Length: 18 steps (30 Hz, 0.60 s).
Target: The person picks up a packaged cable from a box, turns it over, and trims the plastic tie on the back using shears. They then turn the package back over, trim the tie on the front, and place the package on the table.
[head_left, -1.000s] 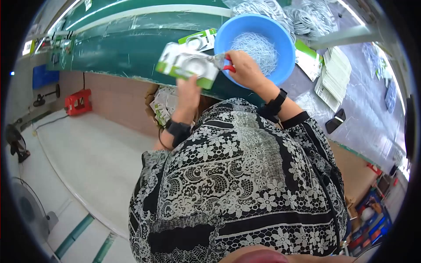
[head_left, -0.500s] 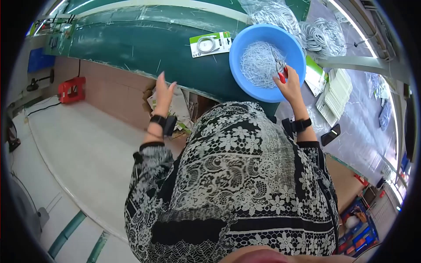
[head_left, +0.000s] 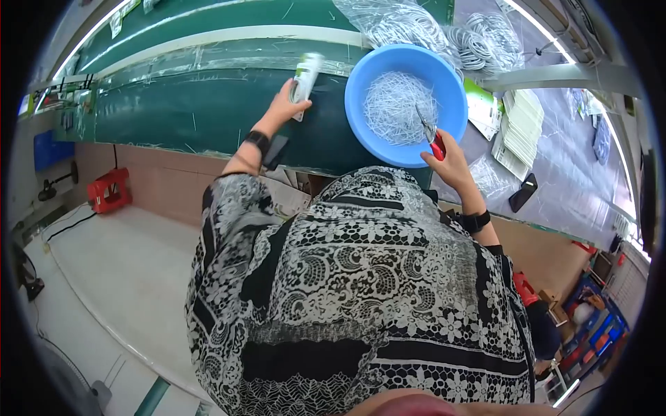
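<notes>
My left hand (head_left: 284, 106) grips a green and white cable package (head_left: 306, 78), tilted up on its edge over the green bench (head_left: 208, 104). My right hand (head_left: 447, 159) is closed round red-handled pliers (head_left: 437, 144) at the near right rim of a blue basin (head_left: 357, 118). The pliers' metal jaws point into the basin, over a heap of thin white strips (head_left: 399, 104).
Bagged cable coils (head_left: 402, 26) and loose coils (head_left: 483, 45) lie behind the basin. To its right are green and white cards (head_left: 482, 107), a stack of pale cards (head_left: 522, 125) and a black phone (head_left: 523, 193). A red object (head_left: 109, 191) stands far left.
My left hand has moved up and forward from the bench edge and taken hold of the cable package, tilting it. The pliers in my right hand have shifted toward the near rim of the basin.
</notes>
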{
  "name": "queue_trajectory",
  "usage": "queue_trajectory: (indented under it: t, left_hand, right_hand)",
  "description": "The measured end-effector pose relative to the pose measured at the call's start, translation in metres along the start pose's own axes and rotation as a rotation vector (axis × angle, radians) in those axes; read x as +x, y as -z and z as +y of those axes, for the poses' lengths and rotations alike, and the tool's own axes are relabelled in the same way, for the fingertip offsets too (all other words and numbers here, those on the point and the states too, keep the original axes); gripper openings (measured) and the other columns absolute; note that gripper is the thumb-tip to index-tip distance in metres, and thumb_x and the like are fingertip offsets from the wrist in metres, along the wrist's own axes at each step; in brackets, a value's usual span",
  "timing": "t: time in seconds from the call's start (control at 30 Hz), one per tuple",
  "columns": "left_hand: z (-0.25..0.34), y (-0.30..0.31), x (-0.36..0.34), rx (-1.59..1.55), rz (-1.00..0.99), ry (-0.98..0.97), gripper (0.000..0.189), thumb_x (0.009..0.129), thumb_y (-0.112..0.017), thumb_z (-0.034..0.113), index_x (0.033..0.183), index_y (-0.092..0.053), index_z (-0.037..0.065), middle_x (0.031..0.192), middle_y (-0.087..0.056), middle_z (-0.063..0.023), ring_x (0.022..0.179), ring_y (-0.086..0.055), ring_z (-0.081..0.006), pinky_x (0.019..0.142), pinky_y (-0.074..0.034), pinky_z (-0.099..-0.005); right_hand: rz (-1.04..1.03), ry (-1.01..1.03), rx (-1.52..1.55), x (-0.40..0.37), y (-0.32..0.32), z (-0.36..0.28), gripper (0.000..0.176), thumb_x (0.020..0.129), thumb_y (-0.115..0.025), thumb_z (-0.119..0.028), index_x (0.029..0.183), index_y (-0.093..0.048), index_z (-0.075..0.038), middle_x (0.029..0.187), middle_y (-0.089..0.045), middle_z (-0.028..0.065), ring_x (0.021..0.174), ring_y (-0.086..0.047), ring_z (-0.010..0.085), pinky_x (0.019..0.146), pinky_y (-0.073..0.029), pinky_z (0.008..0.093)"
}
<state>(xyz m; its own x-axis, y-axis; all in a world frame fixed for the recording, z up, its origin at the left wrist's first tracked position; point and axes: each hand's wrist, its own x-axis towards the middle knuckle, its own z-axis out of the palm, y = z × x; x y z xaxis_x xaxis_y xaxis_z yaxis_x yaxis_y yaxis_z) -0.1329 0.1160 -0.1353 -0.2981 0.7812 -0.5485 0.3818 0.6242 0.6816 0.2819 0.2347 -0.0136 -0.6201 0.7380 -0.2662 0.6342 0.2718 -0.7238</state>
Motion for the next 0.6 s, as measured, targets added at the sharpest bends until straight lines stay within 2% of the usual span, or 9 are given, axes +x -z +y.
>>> queue_trajectory:
  t: [0.03, 0.1, 0.13, 0.2, 0.23, 0.33, 0.5, 0.6]
  left_hand:
    - [-0.003, 0.001, -0.011, -0.682, -0.123, 0.106, 0.091, 0.079, -0.073, 0.038, 0.147, -0.019, 0.012, 0.14, -0.039, -0.0199, 0.131, -0.037, -0.0372, 0.098, -0.041, -0.0508]
    - [0.032, -0.004, -0.06, -1.264, -0.346, -0.11, 0.096, 0.08, -0.07, 0.049, 0.147, -0.017, 0.007, 0.143, -0.034, -0.0216, 0.133, -0.034, -0.0388, 0.104, -0.036, -0.0535]
    - [0.054, -0.009, -0.08, -1.261, -0.341, -0.11, 0.096, 0.08, -0.07, 0.049, 0.147, -0.017, 0.007, 0.143, -0.034, -0.0216, 0.133, -0.034, -0.0388, 0.104, -0.036, -0.0535]
    - [0.097, -0.025, -0.113, -1.58, -0.571, -0.292, 0.1, 0.078, -0.069, 0.051, 0.146, -0.015, 0.002, 0.146, -0.028, -0.0239, 0.134, -0.031, -0.0418, 0.109, -0.029, -0.0565]
    - [0.112, -0.035, -0.122, -1.579, -0.575, -0.292, 0.1, 0.078, -0.069, 0.051, 0.146, -0.015, 0.002, 0.146, -0.028, -0.0239, 0.134, -0.031, -0.0418, 0.109, -0.029, -0.0565]
    - [0.148, -0.061, -0.141, -1.612, -0.546, -0.38, 0.098, 0.077, -0.071, 0.049, 0.145, -0.019, 0.003, 0.142, -0.035, -0.0245, 0.13, -0.037, -0.0436, 0.104, -0.039, -0.0509]
    - [0.174, -0.084, -0.152, -1.593, -0.523, -0.43, 0.097, 0.077, -0.073, 0.045, 0.145, -0.02, 0.001, 0.142, -0.036, -0.0238, 0.13, -0.037, -0.0437, 0.105, -0.039, -0.0501]
    - [0.181, -0.09, -0.156, -1.613, -0.551, -0.38, 0.095, 0.077, -0.075, 0.039, 0.144, -0.021, 0.001, 0.142, -0.036, -0.0223, 0.129, -0.039, -0.0414, 0.105, -0.039, -0.0492]
  right_hand:
    - [-0.008, -0.009, 0.061, 0.001, 0.001, -0.009, 0.062, 0.075, -0.074, -0.023, 0.123, -0.046, 0.005, 0.106, -0.057, 0.0174, 0.099, -0.057, 0.028, 0.087, -0.044, 0.0346]
    - [-0.022, -0.015, 0.126, 0.003, 0.0, -0.024, 0.061, 0.075, -0.074, -0.023, 0.123, -0.047, 0.004, 0.105, -0.057, 0.017, 0.099, -0.057, 0.0277, 0.087, -0.044, 0.0345]
    - [-0.023, 0.064, 0.106, 0.006, -0.002, -0.032, 0.06, 0.075, -0.074, -0.024, 0.122, -0.047, 0.004, 0.104, -0.057, 0.0166, 0.099, -0.057, 0.0281, 0.086, -0.044, 0.035]
    - [-0.021, 0.215, 0.064, 0.009, -0.005, -0.046, 0.058, 0.076, -0.074, -0.025, 0.12, -0.048, 0.003, 0.102, -0.058, 0.0158, 0.098, -0.057, 0.0289, 0.085, -0.044, 0.0361]
    - [-0.018, 0.214, 0.063, 0.01, -0.004, -0.055, 0.058, 0.076, -0.074, -0.025, 0.12, -0.048, 0.003, 0.102, -0.058, 0.0158, 0.098, -0.057, 0.0289, 0.085, -0.044, 0.0361]
    - [0.086, 0.451, -0.151, 0.012, 0.004, -0.073, 0.054, 0.075, -0.074, -0.024, 0.116, -0.05, 0.001, 0.1, -0.058, 0.0154, 0.094, -0.057, 0.0311, 0.083, -0.045, 0.0387]
    - [0.155, 0.438, -0.179, 0.006, 0.014, -0.063, 0.051, 0.073, -0.073, -0.022, 0.114, -0.051, -0.001, 0.1, -0.058, 0.0159, 0.094, -0.056, 0.0328, 0.081, -0.045, 0.0405]
    - [0.202, 0.449, -0.2, 0.001, 0.018, -0.053, 0.05, 0.073, -0.073, -0.021, 0.114, -0.051, -0.001, 0.098, -0.058, 0.0153, 0.093, -0.057, 0.033, 0.081, -0.045, 0.0402]
